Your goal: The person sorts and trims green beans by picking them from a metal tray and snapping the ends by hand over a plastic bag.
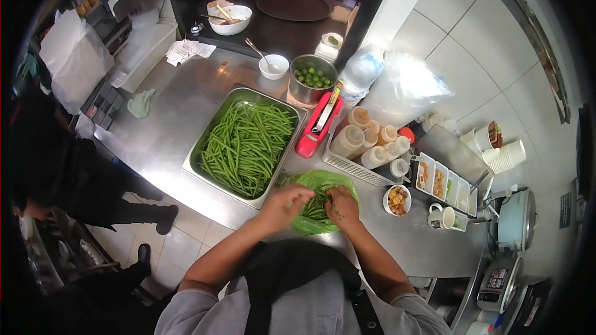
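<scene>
A deep metal tray (192, 160) full of long green beans (245, 146) lies on the steel counter in front of me. Close to its right corner, a green plastic bag (308, 226) stands open with small green pieces inside. My left hand (285, 206) is over the bag's left side, fingers bent and blurred; what it holds, if anything, is too small to make out. At the bag's right side is my right hand (341, 206), its fingers curled together at the edge of the bag, their tips partly hidden.
Beyond the tray are a white bowl (274, 67), a metal pot of limes (312, 80) and a red tape dispenser (320, 125). Squeeze bottles (374, 157) fill a basket at the right, near a small bowl (397, 200) and a mug (441, 216). A person in dark clothes (68, 167) stands left.
</scene>
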`<move>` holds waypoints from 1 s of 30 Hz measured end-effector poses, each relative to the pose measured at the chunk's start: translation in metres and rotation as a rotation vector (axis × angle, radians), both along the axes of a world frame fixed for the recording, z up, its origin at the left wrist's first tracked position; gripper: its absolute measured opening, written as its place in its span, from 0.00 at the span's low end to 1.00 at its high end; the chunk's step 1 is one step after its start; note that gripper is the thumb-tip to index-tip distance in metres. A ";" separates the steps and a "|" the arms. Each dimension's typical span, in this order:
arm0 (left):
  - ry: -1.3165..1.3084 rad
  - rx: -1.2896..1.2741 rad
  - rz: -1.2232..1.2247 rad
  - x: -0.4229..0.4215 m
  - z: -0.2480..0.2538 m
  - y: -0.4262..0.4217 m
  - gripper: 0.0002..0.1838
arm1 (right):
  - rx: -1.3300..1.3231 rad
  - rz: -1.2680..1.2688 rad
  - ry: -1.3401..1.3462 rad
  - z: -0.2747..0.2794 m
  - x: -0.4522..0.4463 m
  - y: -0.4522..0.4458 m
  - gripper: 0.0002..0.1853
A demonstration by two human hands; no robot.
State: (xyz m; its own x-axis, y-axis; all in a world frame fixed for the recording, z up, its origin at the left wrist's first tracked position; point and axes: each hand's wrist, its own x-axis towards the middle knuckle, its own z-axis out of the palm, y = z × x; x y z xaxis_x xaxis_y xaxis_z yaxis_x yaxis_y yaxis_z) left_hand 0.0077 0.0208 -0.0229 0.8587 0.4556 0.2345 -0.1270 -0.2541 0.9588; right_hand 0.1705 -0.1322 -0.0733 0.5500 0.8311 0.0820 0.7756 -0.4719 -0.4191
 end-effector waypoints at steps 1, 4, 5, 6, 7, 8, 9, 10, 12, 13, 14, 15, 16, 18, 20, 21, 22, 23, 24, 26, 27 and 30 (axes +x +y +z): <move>-0.003 -0.002 0.000 0.003 -0.003 -0.007 0.08 | -0.002 0.000 -0.003 -0.002 0.001 -0.001 0.07; 0.137 0.030 -0.171 0.015 -0.014 -0.023 0.10 | 0.052 0.054 0.003 0.001 0.006 -0.003 0.07; 0.133 0.030 -0.172 0.019 -0.016 -0.025 0.10 | 0.065 0.061 0.113 0.009 0.003 -0.004 0.07; 0.047 0.048 -0.104 0.024 -0.018 -0.028 0.11 | 0.076 0.069 0.224 0.018 0.000 -0.005 0.07; -0.039 0.065 -0.034 0.027 -0.019 -0.029 0.11 | 0.074 0.071 0.223 0.029 -0.003 -0.007 0.07; -0.040 0.064 -0.031 0.028 -0.021 -0.028 0.11 | 0.162 0.090 0.268 0.043 -0.009 -0.009 0.07; -0.028 0.148 -0.039 0.030 -0.023 -0.027 0.12 | 0.250 0.106 0.315 0.054 -0.014 -0.012 0.07; -0.017 0.233 -0.050 0.032 -0.024 -0.027 0.13 | 0.248 0.103 0.315 0.064 -0.018 -0.013 0.07; 0.024 0.235 -0.102 0.033 -0.021 -0.026 0.12 | 0.349 0.000 0.450 0.079 -0.022 -0.014 0.07; 0.065 0.237 -0.147 0.033 -0.018 -0.025 0.12 | 0.354 -0.008 0.446 0.084 -0.020 -0.014 0.07; 0.063 0.239 -0.155 0.033 -0.015 -0.025 0.12 | 0.383 0.061 0.309 0.089 -0.018 -0.014 0.07; 0.079 0.237 -0.141 0.033 -0.011 -0.025 0.11 | 0.409 0.130 0.172 0.092 -0.016 -0.015 0.07; 0.096 0.236 -0.126 0.032 -0.007 -0.025 0.10 | 0.411 0.126 0.170 0.093 -0.014 -0.016 0.07; 0.122 0.246 -0.130 0.030 0.000 -0.023 0.10 | 0.322 0.226 -0.050 0.094 -0.011 -0.019 0.07; 0.151 0.251 -0.134 0.027 0.002 -0.023 0.10 | 0.286 0.230 -0.058 0.098 -0.011 -0.019 0.06; 0.146 0.256 -0.134 0.026 0.003 -0.023 0.10 | 0.248 0.239 -0.069 0.099 -0.012 -0.019 0.05; 0.140 0.262 -0.135 0.026 0.003 -0.023 0.09 | 0.249 0.235 -0.067 0.096 -0.013 -0.019 0.05; 0.140 0.263 -0.137 0.027 0.002 -0.023 0.09 | 0.342 0.195 -0.030 0.090 -0.015 -0.017 0.05; 0.114 0.126 -0.146 0.029 -0.001 -0.023 0.09 | 0.436 0.158 0.005 0.084 -0.016 -0.015 0.04; 0.088 -0.010 -0.154 0.029 -0.003 -0.027 0.09 | 0.526 -0.032 0.318 0.073 -0.023 -0.010 0.02; 0.132 -0.245 -0.171 0.029 -0.002 -0.031 0.09 | 0.602 -0.227 0.633 0.070 -0.026 -0.008 0.02; 0.206 -0.597 -0.168 0.027 0.003 -0.031 0.09 | 0.702 -0.315 0.906 0.083 -0.013 0.003 0.04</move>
State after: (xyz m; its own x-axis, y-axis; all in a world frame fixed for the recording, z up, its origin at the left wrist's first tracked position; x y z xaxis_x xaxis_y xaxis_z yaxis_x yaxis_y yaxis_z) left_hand 0.0347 -0.0098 -0.0194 0.9299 0.3122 -0.1946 0.0833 0.3366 0.9380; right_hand 0.1572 -0.1297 0.0094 0.8143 0.5776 -0.0584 -0.0458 -0.0365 -0.9983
